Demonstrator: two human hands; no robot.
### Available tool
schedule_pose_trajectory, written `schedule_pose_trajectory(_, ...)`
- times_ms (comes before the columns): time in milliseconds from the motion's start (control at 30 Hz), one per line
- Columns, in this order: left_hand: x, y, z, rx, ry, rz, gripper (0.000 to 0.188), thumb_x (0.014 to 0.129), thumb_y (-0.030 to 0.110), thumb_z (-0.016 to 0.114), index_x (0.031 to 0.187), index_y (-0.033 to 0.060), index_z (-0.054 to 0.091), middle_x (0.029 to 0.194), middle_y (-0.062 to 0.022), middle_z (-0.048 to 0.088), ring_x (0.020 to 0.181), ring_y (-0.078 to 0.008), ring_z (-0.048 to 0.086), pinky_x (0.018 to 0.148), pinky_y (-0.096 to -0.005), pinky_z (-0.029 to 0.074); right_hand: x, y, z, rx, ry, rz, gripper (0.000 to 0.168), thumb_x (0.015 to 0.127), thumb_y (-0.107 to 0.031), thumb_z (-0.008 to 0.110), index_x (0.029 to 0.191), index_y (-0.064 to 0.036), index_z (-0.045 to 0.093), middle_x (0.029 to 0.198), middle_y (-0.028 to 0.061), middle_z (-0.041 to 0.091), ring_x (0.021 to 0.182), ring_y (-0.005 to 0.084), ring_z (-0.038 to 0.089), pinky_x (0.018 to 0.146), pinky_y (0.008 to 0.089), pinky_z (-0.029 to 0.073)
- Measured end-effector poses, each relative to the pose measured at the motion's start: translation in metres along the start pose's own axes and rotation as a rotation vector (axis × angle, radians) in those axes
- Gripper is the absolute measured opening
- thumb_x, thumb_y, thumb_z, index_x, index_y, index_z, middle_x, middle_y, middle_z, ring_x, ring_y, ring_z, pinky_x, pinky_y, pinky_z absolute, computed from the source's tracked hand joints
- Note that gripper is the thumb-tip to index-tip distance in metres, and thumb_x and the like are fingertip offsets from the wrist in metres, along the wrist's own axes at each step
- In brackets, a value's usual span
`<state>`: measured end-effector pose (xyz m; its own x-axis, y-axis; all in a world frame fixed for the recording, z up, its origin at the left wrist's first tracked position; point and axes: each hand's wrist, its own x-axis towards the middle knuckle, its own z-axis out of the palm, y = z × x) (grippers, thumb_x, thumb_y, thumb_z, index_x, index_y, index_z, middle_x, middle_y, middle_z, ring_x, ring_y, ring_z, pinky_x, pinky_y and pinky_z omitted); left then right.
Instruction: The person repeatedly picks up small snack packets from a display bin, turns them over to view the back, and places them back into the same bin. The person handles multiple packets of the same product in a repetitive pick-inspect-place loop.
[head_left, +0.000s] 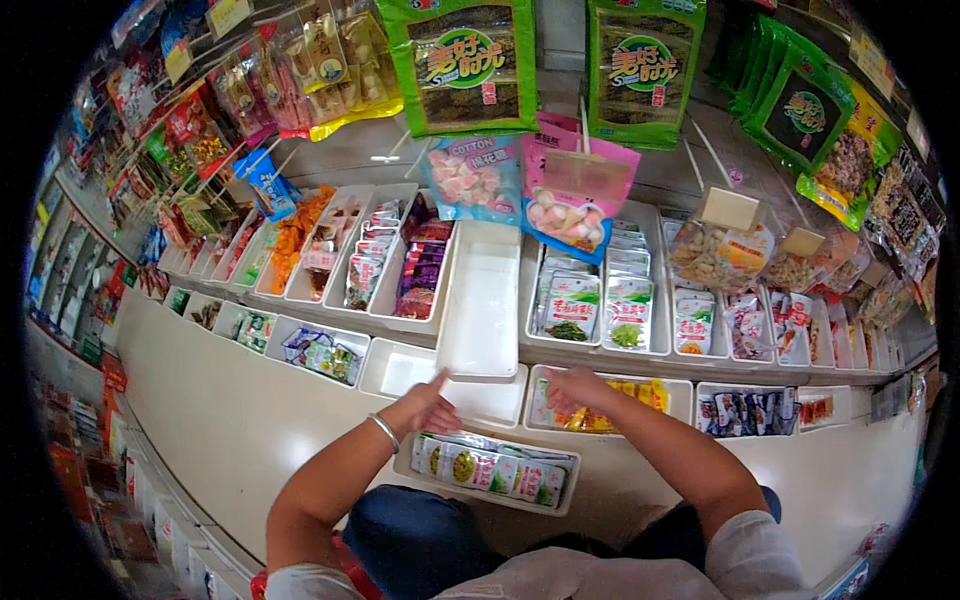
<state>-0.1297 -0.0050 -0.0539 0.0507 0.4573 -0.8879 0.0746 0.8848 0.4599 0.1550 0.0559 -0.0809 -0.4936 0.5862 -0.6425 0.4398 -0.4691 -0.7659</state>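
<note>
A long white plastic bin (480, 300) sticks out from the shelf row in front of me, its white inside bare. Its front end overlaps a lower white bin (487, 401). My left hand (427, 406), with a silver bangle at the wrist, is by the long bin's front left corner, thumb raised and fingers apart; whether it touches the bin I cannot tell. To the right, my right hand (579, 390) hovers over a bin of yellow packets (643, 394), holding nothing visible. Close to my knees, a white bin of green-and-white snack pouches (487, 469) sits on the floor.
Bags of marshmallows (472, 176) and green seaweed packs (469, 67) hang on hooks above the bins. Purple packets (424, 262) fill a bin on the left, and white-green pouches (568, 304) one on the right. More shelves (90, 442) line the left side.
</note>
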Motion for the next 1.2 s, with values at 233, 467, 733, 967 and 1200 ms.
schedule_pose_trajectory(233, 0.039, 0.008, -0.017, -0.262, 0.124, 0.477, 0.047, 0.079, 0.018, 0.050, 0.120, 0.0048, 0.032, 0.095, -0.0153, 0.050, 0.068, -0.0251, 0.058, 0.055, -0.0297, 0.051, 0.059, -0.049, 0.049, -0.420, 0.215, -0.063, 0.045, 0.077, -0.037, 0.039, 0.064, 0.002, 0.057, 0.056, 0.0110, 0.059, 0.046, 0.0171, 0.056, 0.046, 0.0289, 0.047)
schedule_pose_trajectory(467, 0.012, -0.010, -0.024, -0.343, -0.030, 0.400, 0.045, 0.076, -0.001, 0.042, 0.120, 0.0038, 0.034, 0.096, -0.0127, 0.050, 0.074, -0.0210, 0.055, 0.067, -0.0278, 0.050, 0.025, -0.034, 0.073, -0.725, 0.166, -0.063, 0.045, 0.077, -0.032, 0.036, 0.050, -0.003, 0.057, 0.047, 0.0057, 0.056, 0.049, 0.0209, 0.057, 0.061, 0.0335, 0.047)
schedule_pose_trajectory(733, -0.011, -0.018, -0.025, -0.083, 0.167, 0.394, 0.053, 0.075, 0.032, 0.058, 0.111, -0.0030, 0.042, 0.095, -0.0154, 0.052, 0.082, -0.0192, 0.054, 0.067, -0.0276, 0.047, 0.002, -0.033, 0.074, -0.673, -0.053, 0.071, 0.068, 0.079, -0.058, 0.025, 0.065, -0.001, 0.060, 0.061, 0.0070, 0.060, 0.059, 0.0218, 0.059, 0.066, 0.0330, 0.046)
schedule_pose_trajectory(967, 0.025, -0.093, -0.051, 1.019, -0.134, 0.662, 0.039, 0.070, 0.028, 0.062, 0.092, -0.0038, 0.054, 0.084, -0.0174, 0.057, 0.083, -0.0291, 0.054, 0.073, -0.0353, 0.042, -0.030, 0.069, 0.078, -0.881, -0.355, -0.007, 0.049, 0.076, -0.040, 0.051, 0.098, 0.004, 0.049, 0.098, 0.0219, 0.052, 0.091, 0.0265, 0.051, 0.079, 0.0325, 0.041)
schedule_pose_trajectory(1200, 0.092, -0.142, -0.023, 1.218, -0.008, 1.003, 0.047, 0.065, 0.021, 0.063, 0.104, 0.0000, 0.047, 0.094, -0.0184, 0.052, 0.093, -0.0315, 0.047, 0.085, -0.0382, 0.034, -0.021, 0.127, 0.112, -1.122, 0.067, 0.038, 0.049, 0.063, -0.021, 0.062, 0.103, 0.000, 0.043, 0.102, 0.0201, 0.044, 0.098, 0.0319, 0.043, 0.084, 0.0374, 0.036)
